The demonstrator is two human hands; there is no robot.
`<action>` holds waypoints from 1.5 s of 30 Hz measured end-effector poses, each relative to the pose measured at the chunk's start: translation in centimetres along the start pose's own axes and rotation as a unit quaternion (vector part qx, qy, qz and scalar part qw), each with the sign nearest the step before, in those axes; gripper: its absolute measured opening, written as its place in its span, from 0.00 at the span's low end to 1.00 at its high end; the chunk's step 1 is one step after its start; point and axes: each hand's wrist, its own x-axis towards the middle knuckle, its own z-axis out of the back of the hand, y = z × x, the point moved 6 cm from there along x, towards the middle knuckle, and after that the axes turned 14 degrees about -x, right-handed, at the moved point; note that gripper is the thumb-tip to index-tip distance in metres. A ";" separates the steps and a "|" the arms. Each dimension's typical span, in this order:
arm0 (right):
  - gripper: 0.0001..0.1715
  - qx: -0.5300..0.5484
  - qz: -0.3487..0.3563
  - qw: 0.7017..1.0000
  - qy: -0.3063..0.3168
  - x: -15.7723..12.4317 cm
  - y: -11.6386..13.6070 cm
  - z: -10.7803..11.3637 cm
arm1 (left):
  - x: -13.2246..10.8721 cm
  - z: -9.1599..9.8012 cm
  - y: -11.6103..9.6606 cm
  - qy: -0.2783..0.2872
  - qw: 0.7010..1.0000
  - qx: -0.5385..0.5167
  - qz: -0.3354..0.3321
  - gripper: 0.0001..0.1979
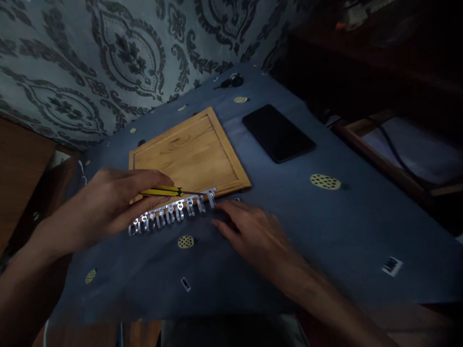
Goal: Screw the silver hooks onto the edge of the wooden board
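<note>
A yellow-and-black screwdriver [162,191] is gripped in my left hand [108,200], its thin shaft pointing right. The tip reaches the right end of a silver metal hook rail [180,205], close to a small hole or screw there. This rail, with several curved hooks hanging down, lies along the near edge of a framed wooden board [181,149]. My right hand [255,229] is beside the rail's last hook, forefinger at or very near it. A gap shows between that hand's thumb and forefinger; its other fingers are mostly hidden.
A black phone or tablet [278,132] lies right of the board on the blue patterned tablecloth [289,231]. Toward the back is a small dark object with a round end [233,81]. Patterned wallpaper [119,62] borders the table behind. An open drawer [405,144] stands at the right.
</note>
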 end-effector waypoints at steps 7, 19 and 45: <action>0.08 0.005 0.003 1.000 -0.005 0.0 0.0 -0.1 | 1.3 -0.9 -0.3 0.030 0.999 -0.008 -0.022 0.15; 0.11 0.009 0.014 1.000 -0.015 -0.1 -0.1 -0.1 | 1.6 -1.2 0.0 0.053 0.998 -0.024 -0.006 0.15; 0.11 0.008 0.011 1.000 -0.007 -0.1 -0.2 0.0 | 1.0 1.3 -0.1 0.058 0.998 0.007 -0.024 0.15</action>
